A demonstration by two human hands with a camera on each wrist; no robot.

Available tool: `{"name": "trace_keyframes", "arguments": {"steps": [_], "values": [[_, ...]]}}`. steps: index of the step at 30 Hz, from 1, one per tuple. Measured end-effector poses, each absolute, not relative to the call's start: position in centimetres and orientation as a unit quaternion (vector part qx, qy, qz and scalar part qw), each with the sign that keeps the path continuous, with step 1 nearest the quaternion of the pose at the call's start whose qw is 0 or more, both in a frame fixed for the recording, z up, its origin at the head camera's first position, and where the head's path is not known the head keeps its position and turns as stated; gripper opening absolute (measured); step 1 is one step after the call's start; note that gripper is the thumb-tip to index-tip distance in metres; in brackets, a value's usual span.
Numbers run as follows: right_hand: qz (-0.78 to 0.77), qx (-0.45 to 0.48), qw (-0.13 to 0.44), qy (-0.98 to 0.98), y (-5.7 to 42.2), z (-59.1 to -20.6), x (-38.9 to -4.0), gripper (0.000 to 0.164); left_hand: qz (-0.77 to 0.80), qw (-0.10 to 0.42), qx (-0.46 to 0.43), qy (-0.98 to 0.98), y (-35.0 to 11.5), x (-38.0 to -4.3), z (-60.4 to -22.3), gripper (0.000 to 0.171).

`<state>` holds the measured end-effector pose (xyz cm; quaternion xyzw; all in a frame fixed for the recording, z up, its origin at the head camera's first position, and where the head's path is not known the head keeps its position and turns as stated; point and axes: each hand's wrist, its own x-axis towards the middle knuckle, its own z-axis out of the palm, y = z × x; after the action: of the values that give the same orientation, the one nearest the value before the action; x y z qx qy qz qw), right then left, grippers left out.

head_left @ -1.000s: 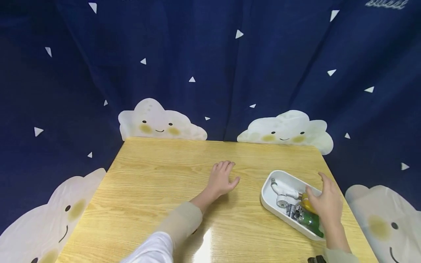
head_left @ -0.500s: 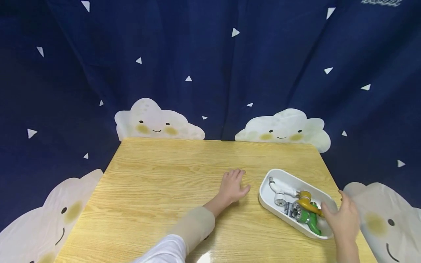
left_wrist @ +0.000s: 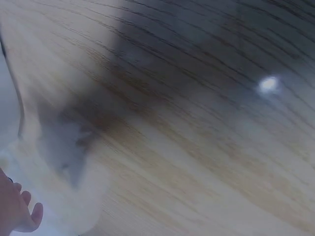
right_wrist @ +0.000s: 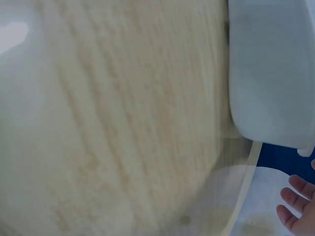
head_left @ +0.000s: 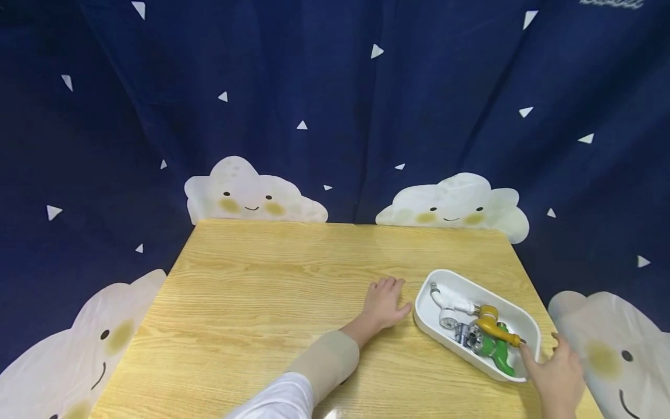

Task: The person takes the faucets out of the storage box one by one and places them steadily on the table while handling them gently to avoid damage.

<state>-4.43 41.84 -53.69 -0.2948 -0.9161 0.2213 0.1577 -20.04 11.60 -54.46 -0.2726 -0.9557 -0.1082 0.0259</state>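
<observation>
A white oblong bin (head_left: 431,333) on the right of the table holds several tap-like fittings. Among them are a white piece (head_left: 456,304) with a bent spout, a yellow piece (head_left: 490,323) lying toward the bin's right end, and a green piece (head_left: 501,356) with a chrome end. My right hand (head_left: 557,372) is beside the bin's right end with its fingers spread, holding nothing visible. Left of the bin, my left hand (head_left: 384,304) is low over the table, its fingers loosely extended and nothing in it. Fingers of the right hand (right_wrist: 301,202) also show in the right wrist view.
The wooden table (head_left: 272,273) carries the bin near its right edge. A dark blue curtain (head_left: 335,87) with white clouds and triangles stands behind and beside the table.
My right hand has moved from over the bin to the right and toward me, uncovering the yellow and green fittings. My left hand has moved right, closer to the bin.
</observation>
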Motion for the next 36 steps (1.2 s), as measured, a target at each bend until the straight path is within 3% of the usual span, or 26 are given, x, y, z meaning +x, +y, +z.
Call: {"name": "trace_keyframes", "arguments": {"steps": [17,28,36], "values": [[0.271,-0.328,0.084,-0.901,41.6,-55.9,-2.9,0.057,-0.099,-0.022,-0.263,-0.96,15.7,-20.1,-54.5,0.062],[0.317,-0.324,0.147,-0.879,40.4,-57.3,-3.2,0.047,-0.097,-0.074,-0.23,-0.965,16.6,-20.3,-54.2,0.054],[0.341,-0.329,0.152,-0.867,39.9,-57.7,-3.1,0.047,-0.117,-0.088,-0.214,-0.966,16.8,-20.2,-54.7,0.054]]}}
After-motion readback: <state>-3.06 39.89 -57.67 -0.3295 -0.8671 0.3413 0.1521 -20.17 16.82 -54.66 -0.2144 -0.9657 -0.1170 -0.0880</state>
